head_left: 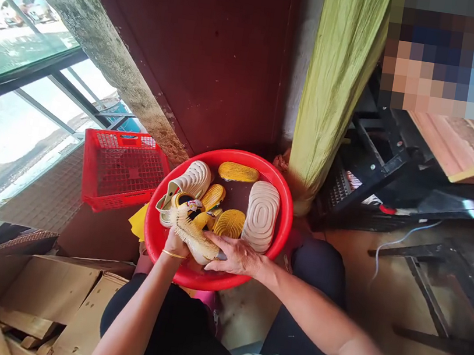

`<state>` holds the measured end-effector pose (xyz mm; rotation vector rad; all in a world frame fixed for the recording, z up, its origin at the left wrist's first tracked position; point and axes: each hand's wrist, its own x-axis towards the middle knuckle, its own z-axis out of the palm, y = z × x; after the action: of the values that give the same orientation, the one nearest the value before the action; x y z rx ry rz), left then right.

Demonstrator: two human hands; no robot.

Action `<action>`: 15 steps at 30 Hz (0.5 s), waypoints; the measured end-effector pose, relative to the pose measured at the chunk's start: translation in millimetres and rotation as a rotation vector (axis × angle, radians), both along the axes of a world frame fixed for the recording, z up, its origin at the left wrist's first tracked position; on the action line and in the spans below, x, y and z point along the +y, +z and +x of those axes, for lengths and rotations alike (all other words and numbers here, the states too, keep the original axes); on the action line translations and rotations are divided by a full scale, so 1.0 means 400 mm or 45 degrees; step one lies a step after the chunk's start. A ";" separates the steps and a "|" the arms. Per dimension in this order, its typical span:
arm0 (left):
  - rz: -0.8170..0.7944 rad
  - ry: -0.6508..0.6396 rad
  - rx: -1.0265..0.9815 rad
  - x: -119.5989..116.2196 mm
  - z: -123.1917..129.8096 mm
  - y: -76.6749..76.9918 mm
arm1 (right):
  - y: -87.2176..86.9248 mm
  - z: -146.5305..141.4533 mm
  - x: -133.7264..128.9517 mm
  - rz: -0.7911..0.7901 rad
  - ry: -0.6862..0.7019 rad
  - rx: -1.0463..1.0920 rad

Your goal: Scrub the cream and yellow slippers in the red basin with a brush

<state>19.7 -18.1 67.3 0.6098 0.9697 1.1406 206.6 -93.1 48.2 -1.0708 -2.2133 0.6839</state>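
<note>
A red basin (pixel 283 225) holds water and several shoes. Over its near side, my left hand (pixel 177 244) is closed round a beige shoe with a fringed or bristly edge (pixel 193 236). My right hand (pixel 235 255) lies on the toe end of that shoe, its fingers wrapped over it; something dark shows under them, too hidden to name. Behind the held shoe are a cream clog (pixel 192 180) at the left, a yellow sole (pixel 238 172) at the back, a smaller yellow shoe (pixel 214 196) and another yellow sole (pixel 230 223). A white sole (pixel 262 213) faces up at the right.
Left of the basin stands a red crate (pixel 128 168), with a cardboard box (pixel 49 286) of wood pieces nearer. A dark red panel (pixel 219 51) and a green-yellow cloth (pixel 340 68) rise behind. Black metal frames (pixel 381 156) and a stool (pixel 434 281) are at the right.
</note>
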 end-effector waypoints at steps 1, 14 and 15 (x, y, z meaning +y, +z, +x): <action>-0.002 0.010 0.022 -0.001 0.000 -0.006 | 0.007 0.006 0.001 0.013 -0.023 0.022; 0.268 -0.044 0.441 -0.041 0.006 -0.035 | 0.060 0.068 0.073 -0.118 -0.437 -0.620; 0.258 -0.063 0.394 -0.044 0.008 -0.030 | 0.060 0.075 0.077 -0.153 -0.501 -0.626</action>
<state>22.8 -35.8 55.2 0.9905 1.1010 1.1281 236.4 -62.2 72.0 -1.8332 -2.2598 0.4109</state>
